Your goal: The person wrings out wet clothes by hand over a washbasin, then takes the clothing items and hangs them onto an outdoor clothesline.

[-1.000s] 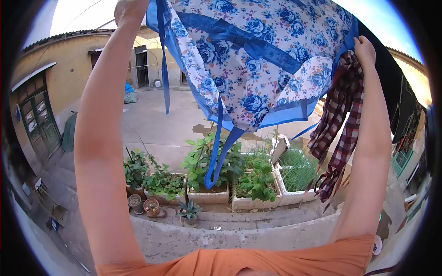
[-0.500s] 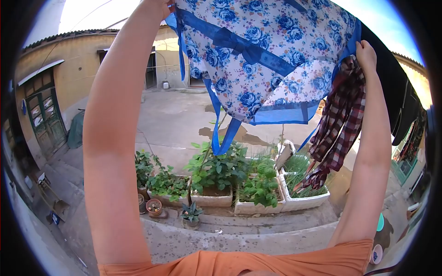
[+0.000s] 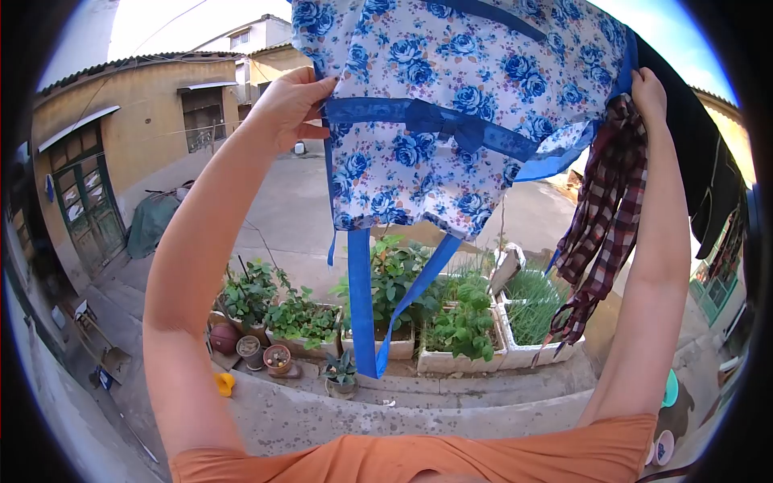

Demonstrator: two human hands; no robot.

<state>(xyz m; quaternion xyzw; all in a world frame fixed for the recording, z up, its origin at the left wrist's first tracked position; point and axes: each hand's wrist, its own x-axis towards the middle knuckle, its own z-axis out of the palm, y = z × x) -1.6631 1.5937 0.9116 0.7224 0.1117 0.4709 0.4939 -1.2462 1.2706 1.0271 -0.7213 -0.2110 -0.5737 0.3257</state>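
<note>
A white apron [image 3: 419, 153] with blue roses, a blue waistband and a bow hangs spread out in front of me, its upper part cut off by the view. My left hand [image 3: 291, 111] pinches its left edge near the waistband, the fingers partly behind the cloth. At the right edge my right hand [image 3: 649, 97] is closed on the blue trim. Just below that hand hangs a dark red checked cloth [image 3: 608, 209], and black clothing [image 3: 680, 137] hangs behind it. A long blue strap [image 3: 362, 306] loops down from the apron's hem.
Planter boxes [image 3: 459, 360] with green plants stand below the apron, beside small pots [image 3: 278, 360] and a ball [image 3: 225, 338]. Left are a green door [image 3: 84, 205] and a covered heap [image 3: 153, 224]. A green basin [image 3: 670, 389] lies at lower right.
My left hand has come down from the top edge to the apron's side near the waistband. The lower hem and strap now hang straighter. My right hand stays at the right edge.
</note>
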